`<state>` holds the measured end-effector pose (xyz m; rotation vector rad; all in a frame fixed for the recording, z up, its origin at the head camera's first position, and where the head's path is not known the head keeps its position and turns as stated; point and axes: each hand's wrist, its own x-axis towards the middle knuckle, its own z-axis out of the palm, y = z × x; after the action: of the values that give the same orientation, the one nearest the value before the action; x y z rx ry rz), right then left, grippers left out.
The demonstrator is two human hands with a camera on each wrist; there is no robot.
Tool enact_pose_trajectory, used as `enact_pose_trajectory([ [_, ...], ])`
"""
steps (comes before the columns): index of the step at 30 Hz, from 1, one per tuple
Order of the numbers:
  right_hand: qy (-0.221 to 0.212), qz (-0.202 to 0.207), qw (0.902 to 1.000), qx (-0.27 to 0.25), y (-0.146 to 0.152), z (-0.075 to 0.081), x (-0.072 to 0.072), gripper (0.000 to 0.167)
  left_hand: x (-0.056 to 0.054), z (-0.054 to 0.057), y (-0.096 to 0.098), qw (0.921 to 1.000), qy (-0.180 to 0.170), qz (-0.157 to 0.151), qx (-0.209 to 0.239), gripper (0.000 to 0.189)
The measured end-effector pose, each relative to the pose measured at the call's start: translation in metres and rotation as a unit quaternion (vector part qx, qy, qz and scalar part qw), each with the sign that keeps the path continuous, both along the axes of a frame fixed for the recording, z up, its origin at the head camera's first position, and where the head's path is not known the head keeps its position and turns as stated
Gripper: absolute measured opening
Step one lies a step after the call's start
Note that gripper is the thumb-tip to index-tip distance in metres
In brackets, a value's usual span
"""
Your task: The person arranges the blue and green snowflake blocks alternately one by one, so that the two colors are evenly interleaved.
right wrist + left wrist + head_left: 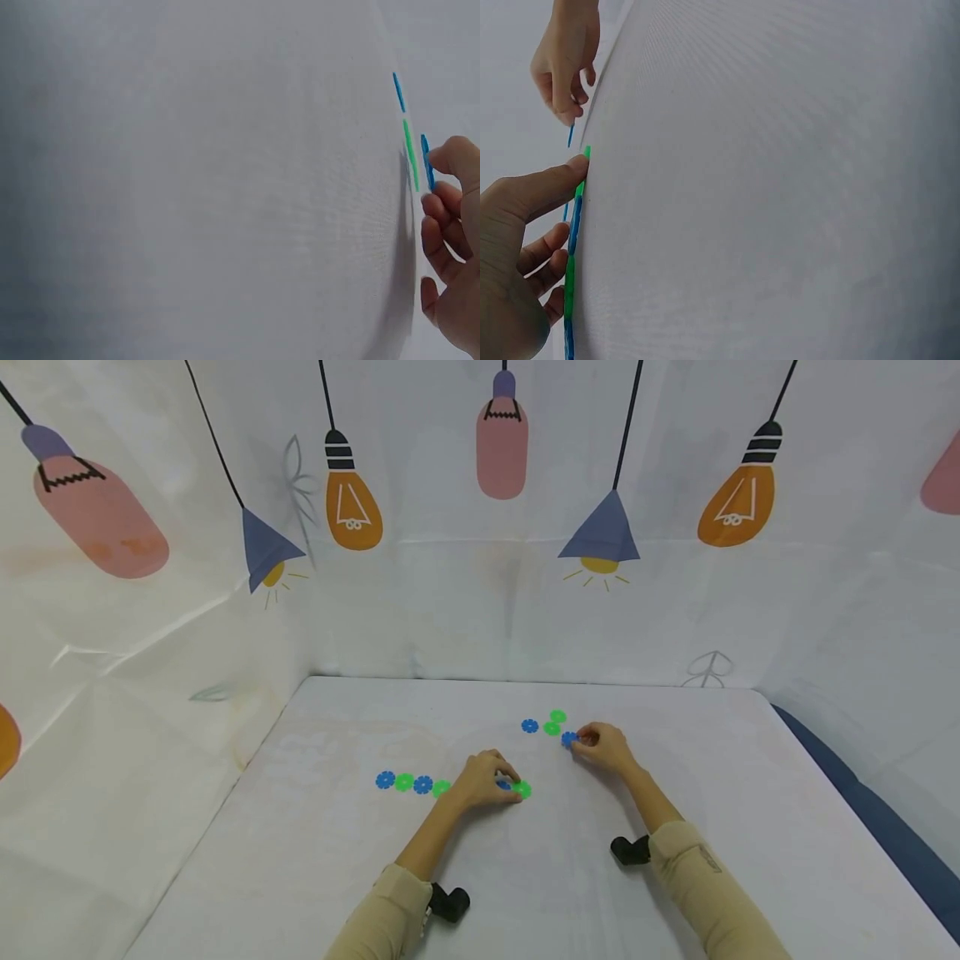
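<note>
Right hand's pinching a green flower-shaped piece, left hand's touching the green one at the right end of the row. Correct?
One error: the right hand is pinching a blue piece, as the head and right wrist views show. The left hand is touching the green piece at the right end of the row.

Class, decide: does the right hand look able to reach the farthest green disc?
Probably yes: the farthest green disc lies close and uncovered, though the right hand pinches a blue disc.

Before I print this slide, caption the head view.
Left hand holding the green disc at the end of a row, right hand pinching a blue disc.
</note>
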<state>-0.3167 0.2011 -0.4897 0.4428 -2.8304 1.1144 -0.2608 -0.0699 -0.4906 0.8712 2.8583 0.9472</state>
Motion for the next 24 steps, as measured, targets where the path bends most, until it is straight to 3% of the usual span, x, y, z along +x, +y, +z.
enact_pose_trajectory([
  [10,0.019,0.084,0.9963,0.003,-0.013,0.003,0.026,0.023,-0.003,-0.002,0.0,1.0,0.006,-0.005,-0.003,0.026],
  [24,0.004,0.144,0.9896,0.008,-0.031,-0.001,0.047,0.022,-0.004,-0.001,0.0,0.9999,-0.002,0.002,-0.011,0.026],
])
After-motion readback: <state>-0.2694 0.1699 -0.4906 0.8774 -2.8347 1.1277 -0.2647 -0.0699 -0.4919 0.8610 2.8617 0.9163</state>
